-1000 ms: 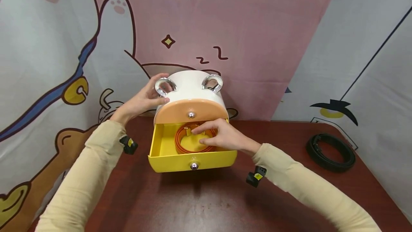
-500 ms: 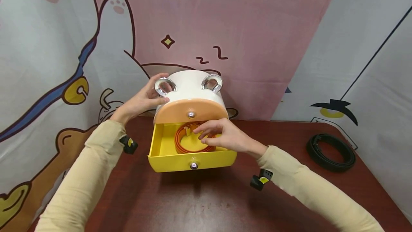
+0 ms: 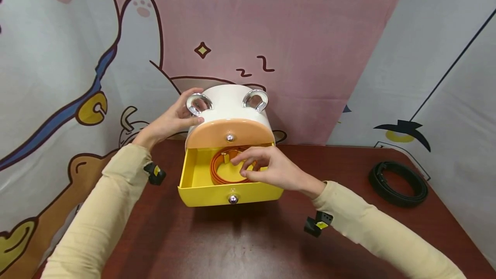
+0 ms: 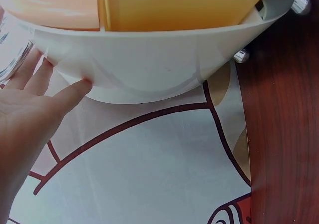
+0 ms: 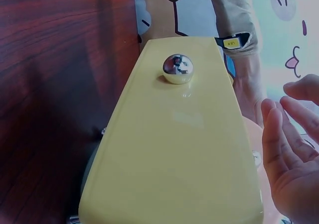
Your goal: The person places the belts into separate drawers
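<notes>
A white rounded cabinet (image 3: 227, 100) with silver ring-shaped ears stands on the table. Its lower yellow drawer (image 3: 205, 197) is pulled out and holds a coiled orange belt (image 3: 214, 171) with a gold-coloured buckle. My left hand (image 3: 174, 117) rests against the cabinet's left side near one ear. In the left wrist view, its fingertips touch the white shell (image 4: 144, 67). Above the right part of the drawer hovers my right hand (image 3: 273, 167), its fingers loosely bent and holding nothing. It hides part of the belt. The right wrist view shows the drawer front with its silver knob (image 5: 178, 68).
A coiled black belt (image 3: 403, 200) lies at the right of the brown table (image 3: 240, 249). Above the yellow drawer, the peach-coloured drawer front (image 3: 211, 136) is closed. A cartoon-printed cloth (image 3: 310, 55) hangs right behind the cabinet.
My right hand has drawn slightly toward the right and front, and its fingers have bent a little more. The left hand, cabinet and orange belt look the same.
</notes>
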Demonstrator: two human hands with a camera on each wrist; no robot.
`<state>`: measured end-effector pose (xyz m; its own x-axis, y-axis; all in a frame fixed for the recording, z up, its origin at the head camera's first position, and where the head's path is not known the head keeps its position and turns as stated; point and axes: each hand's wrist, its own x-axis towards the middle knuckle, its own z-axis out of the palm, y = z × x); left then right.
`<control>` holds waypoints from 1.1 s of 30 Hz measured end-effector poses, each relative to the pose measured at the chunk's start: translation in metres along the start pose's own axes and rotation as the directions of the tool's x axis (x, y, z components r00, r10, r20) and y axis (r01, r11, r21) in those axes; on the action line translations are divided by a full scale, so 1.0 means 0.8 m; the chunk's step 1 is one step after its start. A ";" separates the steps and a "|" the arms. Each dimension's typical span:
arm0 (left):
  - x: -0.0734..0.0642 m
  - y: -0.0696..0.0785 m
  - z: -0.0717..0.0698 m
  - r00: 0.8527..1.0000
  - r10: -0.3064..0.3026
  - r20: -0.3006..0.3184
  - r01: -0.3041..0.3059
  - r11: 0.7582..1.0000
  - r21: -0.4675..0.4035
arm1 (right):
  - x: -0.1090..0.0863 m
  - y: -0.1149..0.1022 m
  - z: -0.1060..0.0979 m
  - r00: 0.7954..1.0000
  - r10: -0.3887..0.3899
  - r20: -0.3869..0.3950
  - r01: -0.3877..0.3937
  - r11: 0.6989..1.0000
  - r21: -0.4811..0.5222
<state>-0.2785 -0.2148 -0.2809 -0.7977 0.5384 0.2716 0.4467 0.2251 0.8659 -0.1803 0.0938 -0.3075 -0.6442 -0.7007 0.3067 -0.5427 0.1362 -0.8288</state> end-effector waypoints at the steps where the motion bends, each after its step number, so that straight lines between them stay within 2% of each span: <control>1: 0.000 0.000 0.000 1.000 -0.006 -0.002 0.006 1.000 0.002 | -0.001 -0.001 0.000 1.000 0.000 0.001 0.000 1.000 0.004; 12: 0.000 0.005 0.002 0.999 -0.048 -0.001 0.048 0.999 -0.007 | -0.014 -0.007 0.005 1.000 -0.005 0.009 0.005 1.000 0.006; 17: -0.002 0.006 0.000 0.999 -0.047 0.000 0.047 0.999 0.012 | -0.021 -0.009 0.007 1.000 0.004 0.023 -0.004 1.000 0.003; 33: -0.002 0.007 -0.001 0.999 -0.045 0.017 0.045 0.999 -0.015 | -0.039 0.004 0.019 0.996 0.028 0.080 -0.031 0.999 0.039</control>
<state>-0.2752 -0.2155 -0.2764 -0.8098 0.5416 0.2255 0.4043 0.2366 0.8835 -0.1536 0.1052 -0.3266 -0.6138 -0.7503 0.2454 -0.5009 0.1299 -0.8557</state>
